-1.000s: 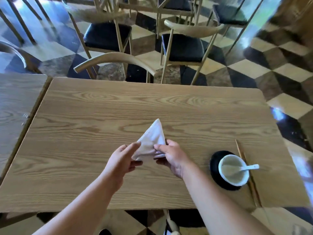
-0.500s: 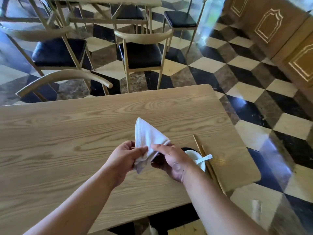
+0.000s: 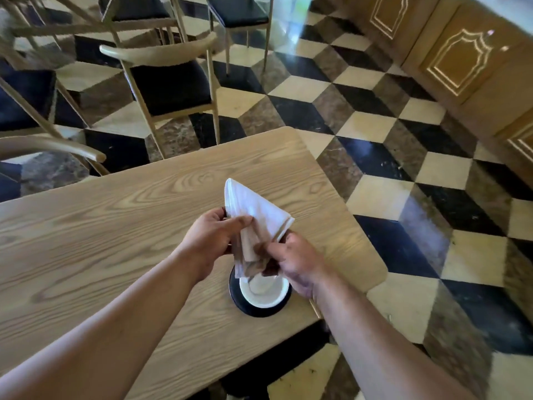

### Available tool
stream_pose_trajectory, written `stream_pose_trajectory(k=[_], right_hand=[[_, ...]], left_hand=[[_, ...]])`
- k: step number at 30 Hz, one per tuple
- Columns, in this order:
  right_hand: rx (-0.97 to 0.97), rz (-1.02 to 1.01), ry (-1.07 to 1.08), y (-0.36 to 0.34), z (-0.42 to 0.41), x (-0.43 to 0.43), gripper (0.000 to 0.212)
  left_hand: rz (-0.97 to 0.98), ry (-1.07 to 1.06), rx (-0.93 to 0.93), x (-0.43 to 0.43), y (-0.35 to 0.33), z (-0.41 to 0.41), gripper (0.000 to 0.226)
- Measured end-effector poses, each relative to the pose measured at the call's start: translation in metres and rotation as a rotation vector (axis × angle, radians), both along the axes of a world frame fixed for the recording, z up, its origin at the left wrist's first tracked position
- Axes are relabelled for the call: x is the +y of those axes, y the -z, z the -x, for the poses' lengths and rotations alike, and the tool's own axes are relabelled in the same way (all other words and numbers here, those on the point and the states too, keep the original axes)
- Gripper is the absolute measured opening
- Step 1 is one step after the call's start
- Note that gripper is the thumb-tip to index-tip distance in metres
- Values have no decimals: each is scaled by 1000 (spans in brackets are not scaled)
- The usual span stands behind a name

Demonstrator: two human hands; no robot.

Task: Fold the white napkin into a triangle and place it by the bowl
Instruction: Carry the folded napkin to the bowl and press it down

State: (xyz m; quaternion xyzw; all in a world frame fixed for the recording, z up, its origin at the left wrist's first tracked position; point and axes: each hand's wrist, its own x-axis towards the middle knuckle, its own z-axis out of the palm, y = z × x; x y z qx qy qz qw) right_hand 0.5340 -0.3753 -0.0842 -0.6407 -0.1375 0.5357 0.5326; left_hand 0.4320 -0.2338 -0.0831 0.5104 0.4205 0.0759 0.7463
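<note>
Two hands, left hand (image 3: 212,236) and right hand (image 3: 294,262), pinch one folded napkin (image 3: 253,209) above one bowl (image 3: 264,293) on the bench (image 3: 86,226).

bowl (image 3: 264,294) partly hidden behind napkin (image 3: 253,209), lower napkin blurred

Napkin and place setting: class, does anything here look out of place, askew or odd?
Nothing is spilled or damaged. The white napkin is folded to a triangle, but both hands, left and right, hold it up over the white bowl on its black saucer, not beside it on the table.
</note>
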Motion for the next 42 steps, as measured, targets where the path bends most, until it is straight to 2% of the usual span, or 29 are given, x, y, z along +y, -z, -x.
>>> stream_pose_trajectory(k=[2, 6, 10, 13, 16, 19, 25, 29, 34, 38, 42], right_hand=[[11, 0, -13, 4, -16, -11, 19], [45, 35, 36, 10, -45, -34, 37], [23, 84, 101, 15, -70, -60, 16], [4, 106, 83, 20, -87, -79, 21], [14, 109, 94, 28, -102, -98, 28], [-3, 151, 174, 39, -114, -115, 25], [-30, 261, 348, 70, -135, -140, 19], [-24, 293, 414, 82, -138, -142, 34], [-93, 357, 373, 91, -143, -137, 63], [-184, 392, 325, 99, -149, -130, 63], [-217, 441, 260, 111, -153, -122, 74]], left_hand=[[-20, 22, 11, 2, 1, -21, 12], [-54, 93, 8, 2, 2, -64, 16], [-98, 135, 36, -2, 6, -101, 26], [-140, 181, 75, -8, 14, -123, 29], [-200, 252, 135, -15, 26, -144, 22], [-250, 316, 174, -23, 36, -163, 8], [-326, 384, 245, -37, 64, -192, 9], [-398, 429, 263, -41, 82, -205, 11], [-470, 484, 300, -42, 97, -217, 13], [-549, 502, 332, -39, 105, -223, 14], [-702, 589, 399, -35, 111, -227, 12]])
